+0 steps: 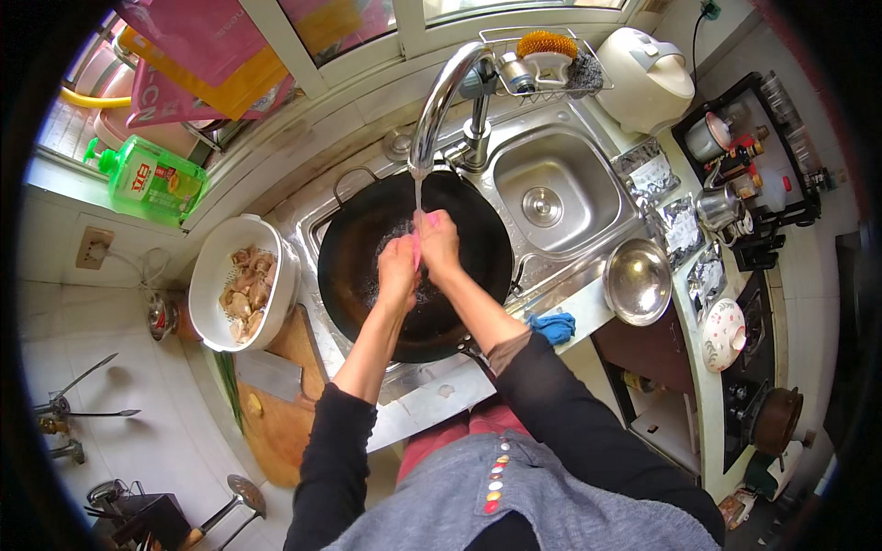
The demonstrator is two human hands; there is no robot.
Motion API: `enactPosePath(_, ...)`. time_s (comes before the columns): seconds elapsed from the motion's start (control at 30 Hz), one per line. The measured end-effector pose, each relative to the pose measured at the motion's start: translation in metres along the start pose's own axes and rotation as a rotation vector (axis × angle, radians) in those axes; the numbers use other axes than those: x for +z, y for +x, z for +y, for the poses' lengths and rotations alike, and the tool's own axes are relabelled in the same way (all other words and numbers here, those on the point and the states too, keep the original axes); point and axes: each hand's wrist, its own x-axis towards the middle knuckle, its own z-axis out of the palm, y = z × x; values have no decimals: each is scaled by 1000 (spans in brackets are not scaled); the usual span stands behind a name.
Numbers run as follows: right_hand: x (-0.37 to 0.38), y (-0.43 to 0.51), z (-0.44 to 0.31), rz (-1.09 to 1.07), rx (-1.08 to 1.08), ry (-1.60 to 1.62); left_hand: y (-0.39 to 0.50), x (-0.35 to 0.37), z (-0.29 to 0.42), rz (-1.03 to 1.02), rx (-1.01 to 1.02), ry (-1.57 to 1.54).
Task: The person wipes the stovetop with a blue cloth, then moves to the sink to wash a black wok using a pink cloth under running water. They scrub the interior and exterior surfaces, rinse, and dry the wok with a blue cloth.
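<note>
Over a large dark wok (475,296) set on the left sink basin, my left hand (397,267) and my right hand (439,244) are close together. Between them they grip a pink cloth (417,249), mostly hidden by my fingers. Water runs from the chrome faucet (431,117) onto the cloth and my hands. Splashing water shows in the wok below. A white basket (200,289) with pieces of raw meat (251,289) stands left of the wok.
A cleaver (269,374) lies on the wooden cutting board (275,441) at the left, near green onions (229,389). Right of the wok are the second basin (579,179), a blue rag (553,328) and a metal bowl (637,282) by the counter edge. Green dish soap (155,178) stands on the sill.
</note>
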Motion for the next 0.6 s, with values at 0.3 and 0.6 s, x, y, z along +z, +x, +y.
enactPosePath(0.3, -36, -31, -12, -357, 105, -21, 30, -24, 9, 42, -185, -408)
enactPosePath(0.6, -12, 2, -1, -7, -141, -426, 7, 10, -15, 24, 151, -227)
